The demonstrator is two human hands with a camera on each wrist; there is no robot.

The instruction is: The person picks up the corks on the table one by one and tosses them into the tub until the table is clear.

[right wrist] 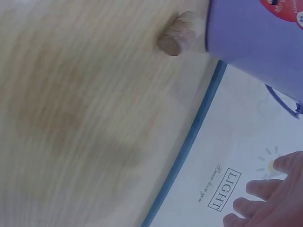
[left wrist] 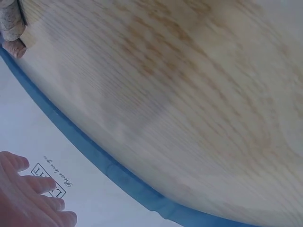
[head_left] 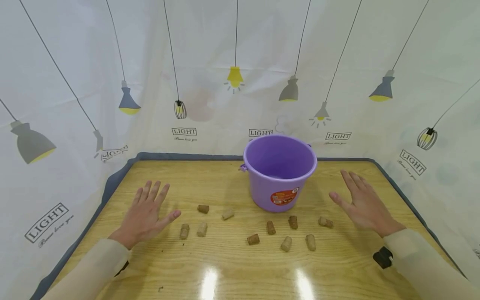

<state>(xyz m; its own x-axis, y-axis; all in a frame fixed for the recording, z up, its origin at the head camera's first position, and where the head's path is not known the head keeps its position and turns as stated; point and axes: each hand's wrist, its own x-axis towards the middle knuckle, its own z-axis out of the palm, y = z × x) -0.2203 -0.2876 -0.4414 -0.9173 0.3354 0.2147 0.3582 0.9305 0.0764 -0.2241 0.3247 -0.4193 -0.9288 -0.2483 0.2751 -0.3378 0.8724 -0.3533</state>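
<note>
A glossy, yellowish-brown, wood-grained surface (head_left: 255, 271) carries an upright, round, purple plastic bucket (head_left: 262, 189). Ten short, cylindrical corks (head_left: 271, 227), some pale tan, others darker brown, lie scattered around it: four left of the bucket, five in front of it, one at its front right. Small dark specks (head_left: 161, 288) dot the area left of the bucket.

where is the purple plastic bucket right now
In the head view, the purple plastic bucket stands upright right of centre on the brown wooden table, just behind a dark brown cylindrical cork and left of the open right hand.
</note>
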